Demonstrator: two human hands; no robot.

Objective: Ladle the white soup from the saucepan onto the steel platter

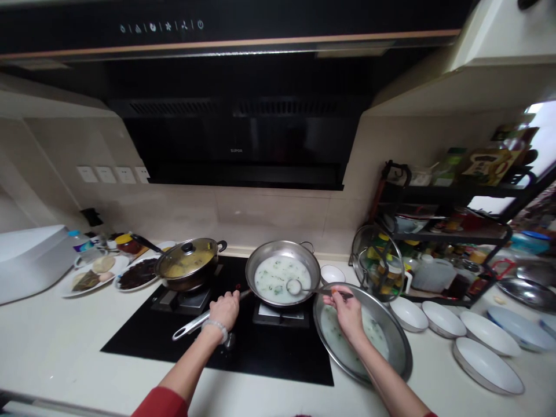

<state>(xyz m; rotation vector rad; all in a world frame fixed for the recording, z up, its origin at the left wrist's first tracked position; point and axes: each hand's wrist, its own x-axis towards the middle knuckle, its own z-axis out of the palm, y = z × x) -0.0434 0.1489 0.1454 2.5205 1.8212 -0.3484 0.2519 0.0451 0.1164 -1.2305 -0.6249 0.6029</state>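
A metal wok (254,267) with whitish soup and green bits stands on the right burner. My left hand (225,313), with a beaded bracelet at the wrist, is wrapped round the wok's long handle (187,329). In my right hand (345,311) is a ladle (294,286), its bowl in the soup near the wok's right side. Below that hand sits a wide metal basin (397,347) holding similar whitish liquid with green bits, partly covered by my forearm. A small white bowl (332,273) stands between wok and basin.
A lidded pan (187,266) occupies the left burner, beside plates of food (138,274). Several white bowls (489,365) line the right counter. A glass lid (377,260) leans against the black rack (447,234) of jars. The range hood (243,133) hangs overhead.
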